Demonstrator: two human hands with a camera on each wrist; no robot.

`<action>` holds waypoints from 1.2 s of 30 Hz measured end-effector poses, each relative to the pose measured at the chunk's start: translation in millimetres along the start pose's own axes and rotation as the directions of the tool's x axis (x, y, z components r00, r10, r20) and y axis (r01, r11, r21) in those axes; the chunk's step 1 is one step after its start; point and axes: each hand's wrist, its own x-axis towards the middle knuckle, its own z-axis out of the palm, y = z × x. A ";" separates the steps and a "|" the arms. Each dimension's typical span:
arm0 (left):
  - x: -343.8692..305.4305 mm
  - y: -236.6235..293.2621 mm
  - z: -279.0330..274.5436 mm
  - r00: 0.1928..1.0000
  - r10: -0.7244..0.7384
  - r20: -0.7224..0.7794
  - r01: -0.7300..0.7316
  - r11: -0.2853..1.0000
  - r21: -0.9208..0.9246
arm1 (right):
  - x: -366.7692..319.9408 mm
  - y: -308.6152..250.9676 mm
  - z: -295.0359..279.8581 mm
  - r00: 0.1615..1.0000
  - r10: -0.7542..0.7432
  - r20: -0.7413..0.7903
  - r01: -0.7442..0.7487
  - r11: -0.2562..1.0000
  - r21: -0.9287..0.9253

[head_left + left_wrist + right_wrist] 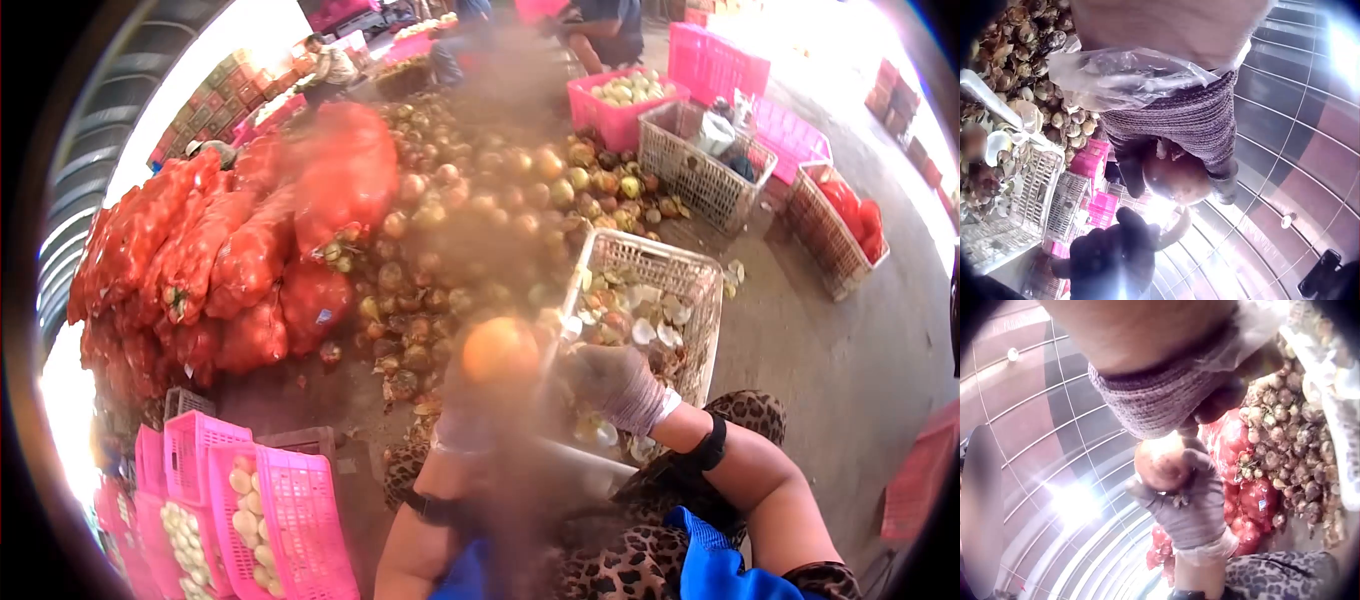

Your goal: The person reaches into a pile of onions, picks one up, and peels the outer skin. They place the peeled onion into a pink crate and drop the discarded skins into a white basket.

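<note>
My left hand point(466, 418), in a knit glove, holds an onion point(500, 350) with reddish-brown skin up in front of me. The right wrist view shows the fingers and thumb of that hand around the onion point(1161, 464). My gloved right hand point(612, 380) is just right of the onion, over the near part of a pale plastic crate point(700, 335) of onion peel. In the left wrist view its fingers are curled, and a pale curved strip point(1175, 231) sticks out from them toward the onion; what it is, I cannot tell.
Many loose onions point(420, 270) cover the floor ahead. Red mesh sacks point(245, 240) are piled at the left. Pink crates point(305, 520) of peeled onions stand front left. More crates point(700, 175) stand back right. Several people sit or bend at the back. A blur covers the head view's middle.
</note>
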 end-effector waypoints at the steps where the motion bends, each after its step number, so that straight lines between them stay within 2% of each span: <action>1: 3.9 -14.9 -1.6 0.998 0.027 -0.055 -0.046 0.920 -0.390 | -3.8 -2.1 0.1 0.998 -0.016 0.068 0.018 0.999 -0.032; 2: 4.0 -12.0 2.2 0.999 0.034 0.003 -0.030 0.914 -0.403 | -7.6 -4.0 0.3 0.990 -0.031 0.137 0.040 0.997 -0.062; 3: -1.5 -7.8 6.2 0.999 0.040 0.019 -0.029 0.918 -0.395 | -14.7 -14.4 4.6 0.978 -0.116 0.173 0.150 0.969 -0.198; 5: -6.0 -1.9 16.3 0.999 0.049 0.018 -0.039 0.934 -0.355 | -8.1 14.9 17.7 0.952 -0.260 0.161 0.281 0.951 -0.129; 6: -1.5 -10.1 14.9 0.992 0.122 -0.031 -0.125 0.950 -0.285 | -4.8 29.6 24.2 0.932 -0.329 0.153 0.346 0.933 -0.097; 7: 2.9 -18.5 13.4 0.978 0.193 -0.080 -0.206 0.956 -0.207 | 0.4 59.2 35.9 0.931 -0.339 0.134 0.349 0.935 -0.062; 8: 3.9 -19.8 13.1 0.978 0.193 -0.077 -0.205 0.955 -0.213 | 2.4 60.5 37.1 0.927 -0.351 0.134 0.363 0.929 -0.077; 10: 2.3 -20.7 12.3 0.980 0.187 -0.065 -0.197 0.954 -0.225 | 3.7 60.1 35.7 0.916 -0.373 0.150 0.395 0.905 -0.157; 12: 1.6 -21.2 10.2 0.982 0.184 -0.045 -0.190 0.954 -0.232 | 1.0 46.7 31.2 0.919 -0.363 0.154 0.385 0.910 -0.155; 15: 4.0 -24.2 3.3 0.974 0.219 -0.054 -0.226 0.949 -0.221 | 0.5 35.4 31.5 0.925 -0.358 0.128 0.366 0.929 -0.049; 18: 2.8 -25.5 2.7 0.959 0.283 -0.026 -0.284 0.948 -0.142 | -1.8 17.0 27.6 0.902 -0.404 0.148 0.430 0.869 -0.244; 20: 1.3 -27.5 1.8 0.938 0.346 -0.015 -0.346 0.936 -0.061 | -3.0 -9.2 19.0 0.899 -0.401 0.176 0.434 0.764 -0.478; 22: 3.1 -30.7 -1.5 0.907 0.421 -0.020 -0.420 0.907 0.030 | -3.9 -21.8 12.8 0.948 -0.241 0.207 0.316 0.776 -0.545; 23: 0.0 -31.2 -2.8 0.943 0.329 -0.043 -0.331 0.941 -0.065 | -3.0 -24.4 12.2 0.962 -0.160 0.221 0.261 0.774 -0.577; 25: -9.3 -34.2 -4.9 0.990 0.130 -0.059 -0.141 0.957 -0.253 | -3.2 -16.3 17.9 0.962 -0.192 0.196 0.267 0.816 -0.513; 26: -9.8 -36.0 -2.6 0.989 0.119 -0.086 -0.140 0.940 -0.312 | -1.3 -9.6 19.5 0.962 -0.208 0.179 0.270 0.835 -0.480; 28: -12.6 -41.2 2.8 0.986 0.084 -0.146 -0.139 0.894 -0.426 | 3.1 7.2 19.9 0.938 -0.234 0.256 0.340 0.768 -0.543; 29: -13.9 -35.8 -0.6 0.993 0.107 -0.053 -0.117 0.966 -0.230 | 6.2 20.3 19.9 0.921 -0.249 0.299 0.381 0.730 -0.567; 30: -10.4 -34.8 -1.2 0.934 0.349 -0.071 -0.341 0.934 0.104 | 1.0 27.5 16.0 0.969 -0.087 0.230 0.189 0.863 -0.468; 31: -16.9 -13.6 4.2 0.961 0.276 0.005 -0.274 0.950 0.150 | -6.0 33.7 12.3 0.985 0.078 0.153 -0.020 0.939 -0.345; 32: -31.1 18.1 14.9 0.977 0.210 0.039 -0.213 0.953 0.216 | -7.0 24.7 10.2 0.975 0.034 0.221 0.058 0.917 -0.394; 33: -26.5 -5.1 2.1 0.986 0.163 0.033 -0.164 0.986 0.031 | -9.6 16.0 7.6 0.958 -0.010 0.288 0.140 0.890 -0.434; 34: -21.6 -29.6 -9.9 0.993 0.116 0.028 -0.110 0.980 -0.165 | -10.1 4.3 16.5 0.976 0.121 0.179 -0.067 0.957 -0.282; 35: -15.7 -54.9 -21.9 0.997 0.068 0.022 -0.056 0.936 -0.347 | -10.2 -18.2 27.1 0.993 0.051 0.110 -0.056 0.998 0.038; 36: -11.4 -62.9 -25.2 0.997 0.016 0.080 0.025 0.875 -0.484 | -4.6 -7.7 32.2 0.982 -0.183 0.044 0.188 0.949 -0.255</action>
